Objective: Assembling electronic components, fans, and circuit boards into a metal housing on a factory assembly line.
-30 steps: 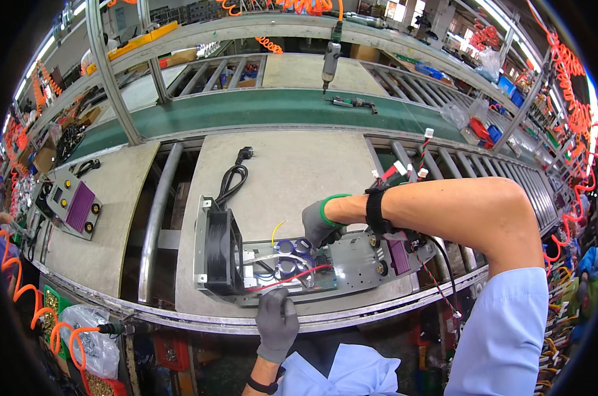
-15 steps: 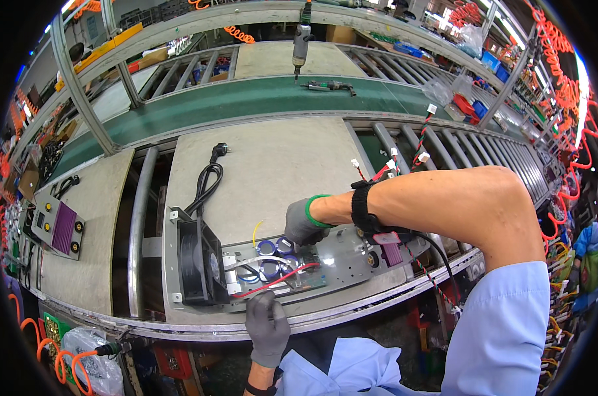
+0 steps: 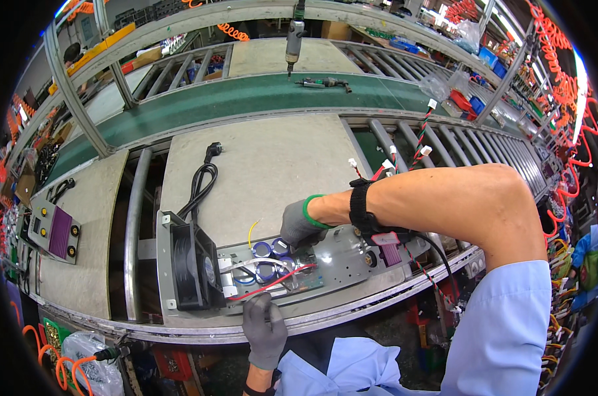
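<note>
A long grey metal chassis (image 3: 342, 264) lies before me with a black fan (image 3: 192, 267) at its left end. Beside the fan sits a circuit board with several blue capacitors (image 3: 266, 270). A red wire (image 3: 272, 286) and a white wire (image 3: 236, 265) cross the board; a yellow wire (image 3: 251, 232) sticks up behind it. My right hand (image 3: 300, 224), grey-gloved, reaches down at the board's far side, its fingers bent and their tips hidden. My left hand (image 3: 264, 330), gloved too, is curled at the near edge, close to the red wire; what it grips, if anything, is unclear.
A black power cord (image 3: 200, 181) lies on the board behind the fan. Another chassis with a purple panel (image 3: 62, 231) stands at left. Rollers (image 3: 437, 152) run to the right. A screwdriver (image 3: 293, 46) hangs over the green belt (image 3: 213, 98), where another power tool (image 3: 324, 83) lies.
The whole scene has shifted slightly left in the picture. Both hands keep nearly the same places at the chassis.
</note>
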### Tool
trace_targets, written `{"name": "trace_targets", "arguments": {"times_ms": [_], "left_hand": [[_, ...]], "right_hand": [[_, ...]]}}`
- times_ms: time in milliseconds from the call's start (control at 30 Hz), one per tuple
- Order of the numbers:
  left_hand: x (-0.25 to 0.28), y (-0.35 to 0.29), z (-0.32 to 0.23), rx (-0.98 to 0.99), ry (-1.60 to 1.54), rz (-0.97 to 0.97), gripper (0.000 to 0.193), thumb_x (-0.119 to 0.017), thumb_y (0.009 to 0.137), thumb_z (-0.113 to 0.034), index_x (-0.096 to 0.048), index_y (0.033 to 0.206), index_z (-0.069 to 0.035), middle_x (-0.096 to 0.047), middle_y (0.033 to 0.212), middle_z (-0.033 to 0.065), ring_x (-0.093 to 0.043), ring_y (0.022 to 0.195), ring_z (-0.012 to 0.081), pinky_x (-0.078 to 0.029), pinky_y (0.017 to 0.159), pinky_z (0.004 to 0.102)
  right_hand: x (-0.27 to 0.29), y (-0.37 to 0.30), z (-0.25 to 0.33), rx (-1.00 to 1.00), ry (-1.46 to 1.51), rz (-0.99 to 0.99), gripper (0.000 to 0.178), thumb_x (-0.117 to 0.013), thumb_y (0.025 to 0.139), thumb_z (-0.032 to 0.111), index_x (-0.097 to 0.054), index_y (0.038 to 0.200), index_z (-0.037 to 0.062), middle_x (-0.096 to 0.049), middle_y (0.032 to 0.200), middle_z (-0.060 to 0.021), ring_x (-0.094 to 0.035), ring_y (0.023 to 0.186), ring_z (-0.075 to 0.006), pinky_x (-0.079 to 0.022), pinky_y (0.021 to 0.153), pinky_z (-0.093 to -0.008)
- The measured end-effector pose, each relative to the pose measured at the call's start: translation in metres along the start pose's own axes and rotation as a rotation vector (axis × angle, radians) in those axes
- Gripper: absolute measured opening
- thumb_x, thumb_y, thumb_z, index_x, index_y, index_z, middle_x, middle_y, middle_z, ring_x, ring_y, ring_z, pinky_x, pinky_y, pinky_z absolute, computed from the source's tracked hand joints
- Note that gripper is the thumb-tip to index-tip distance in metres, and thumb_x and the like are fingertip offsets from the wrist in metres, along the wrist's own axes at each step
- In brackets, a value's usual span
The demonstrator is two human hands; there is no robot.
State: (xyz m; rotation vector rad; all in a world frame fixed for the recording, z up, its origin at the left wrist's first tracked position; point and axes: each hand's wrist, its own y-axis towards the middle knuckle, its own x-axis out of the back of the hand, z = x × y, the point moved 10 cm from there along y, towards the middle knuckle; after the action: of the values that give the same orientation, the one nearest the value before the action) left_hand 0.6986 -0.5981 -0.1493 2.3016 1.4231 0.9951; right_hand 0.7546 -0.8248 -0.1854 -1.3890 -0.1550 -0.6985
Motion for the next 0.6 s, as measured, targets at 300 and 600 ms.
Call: {"name": "trace_targets", "arguments": {"times_ms": [300,600], "left_hand": [[-0.001,-0.001,0.001,0.027,-0.001,0.009,0.028,-0.061,0.087,0.008,-0.064,0.114,0.002,-0.065,0.099,0.0194,-0.065,0.086,0.0369,-0.054,0.074,0.0455],[-0.001,-0.001,0.003,0.047,-0.026,0.016,0.028,-0.06,0.088,0.008,-0.064,0.116,0.003,-0.064,0.099,0.0191,-0.064,0.084,0.0354,-0.053,0.072,0.0436]], "right_hand": [[0.002,-0.016,-0.008,-0.113,0.259,-0.048,0.027,-0.077,0.09,0.028,-0.075,0.077,0.0038,-0.071,0.07,-0.0087,-0.067,0.059,-0.0208,-0.056,0.054,-0.0364],[0.003,-0.029,-0.009,-0.142,0.414,-0.093,0.022,-0.074,0.09,0.022,-0.076,0.077,0.0037,-0.072,0.071,-0.0092,-0.068,0.058,-0.0212,-0.055,0.053,-0.0353]]}}
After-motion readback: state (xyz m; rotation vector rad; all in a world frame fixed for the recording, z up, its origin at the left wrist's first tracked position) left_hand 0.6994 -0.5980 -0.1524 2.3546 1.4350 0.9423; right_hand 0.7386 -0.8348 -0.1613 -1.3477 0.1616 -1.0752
